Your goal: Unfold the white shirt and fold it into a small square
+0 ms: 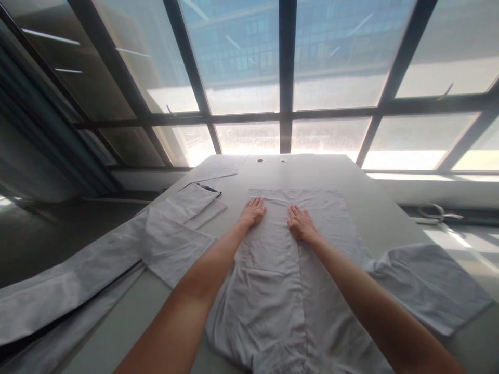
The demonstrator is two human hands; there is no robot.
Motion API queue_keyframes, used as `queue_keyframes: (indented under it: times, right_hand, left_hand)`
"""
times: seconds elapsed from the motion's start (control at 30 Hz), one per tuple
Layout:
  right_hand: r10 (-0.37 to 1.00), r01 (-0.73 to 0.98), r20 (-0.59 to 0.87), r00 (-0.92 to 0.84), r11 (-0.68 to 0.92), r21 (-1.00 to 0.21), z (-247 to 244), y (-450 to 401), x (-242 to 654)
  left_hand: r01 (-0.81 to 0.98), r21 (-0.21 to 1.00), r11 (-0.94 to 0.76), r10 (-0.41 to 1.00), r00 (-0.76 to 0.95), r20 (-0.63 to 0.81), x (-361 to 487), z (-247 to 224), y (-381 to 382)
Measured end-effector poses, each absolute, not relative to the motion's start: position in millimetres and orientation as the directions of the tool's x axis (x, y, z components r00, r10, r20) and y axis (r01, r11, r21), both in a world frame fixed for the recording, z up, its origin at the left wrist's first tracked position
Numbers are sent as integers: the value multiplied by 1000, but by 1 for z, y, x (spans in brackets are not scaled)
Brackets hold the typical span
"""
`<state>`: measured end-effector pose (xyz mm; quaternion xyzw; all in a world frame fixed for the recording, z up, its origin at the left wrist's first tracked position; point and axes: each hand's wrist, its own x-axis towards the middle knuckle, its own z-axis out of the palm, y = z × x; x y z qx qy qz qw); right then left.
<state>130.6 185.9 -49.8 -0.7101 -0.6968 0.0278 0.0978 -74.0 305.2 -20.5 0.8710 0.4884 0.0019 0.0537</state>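
Note:
A light grey short-sleeved shirt lies spread front side up, its hem toward the window and its collar end near me. Wrinkles run across the part closest to me, while the far part is flatter. My left hand rests palm down on the cloth left of the front placket, fingers stretched out. On the other side of the placket, my right hand also presses flat, its fingers pointing away from me. Neither hand grips anything. One sleeve spreads out to the right; another sleeve-like piece lies to the left.
The shirt lies on a white table reaching toward large windows. Grey trousers-like garments with a dark edge lie along the left side. A curtain hangs far left, and a pale looped strip lies beyond the right edge.

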Motion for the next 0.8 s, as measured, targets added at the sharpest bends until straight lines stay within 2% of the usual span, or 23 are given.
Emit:
queue_keyframes:
  times: [0.17, 0.23, 0.3, 0.37, 0.43, 0.5, 0.63, 0.8]
  right_hand:
    - [992, 981, 120, 27, -3, -192, -53, 186, 131]
    - [992, 982, 124, 30, -5, -191, -51, 185, 130]
    - [992, 982, 124, 29, -4, -191, -49, 184, 129]
    - [993, 981, 119, 27, -3, -195, -48, 183, 128]
    - [993, 980, 115, 26, -2, -198, -48, 183, 128]
    - [993, 981, 115, 29, -6, -196, -48, 183, 128]
    - [991, 981, 128, 33, -8, -192, -50, 183, 128]
    - [989, 977, 138, 47, -16, -214, -46, 180, 125]
  left_hand:
    - [888, 58, -456, 885, 460, -76, -80, -10, 337]
    - [851, 53, -522, 850, 524, -49, -61, -14, 328]
    - [731, 72, -679, 731, 681, -26, -40, -23, 311]
    - [555, 110, -825, 556, 831, -26, -24, -33, 294]
    - [437, 141, -888, 437, 899, -30, -21, -38, 288]
    - [404, 151, -902, 404, 914, -36, -28, -38, 296]
    - [453, 142, -880, 448, 892, -63, -48, -26, 347]
    - [699, 97, -709, 683, 714, -153, -40, -12, 404]
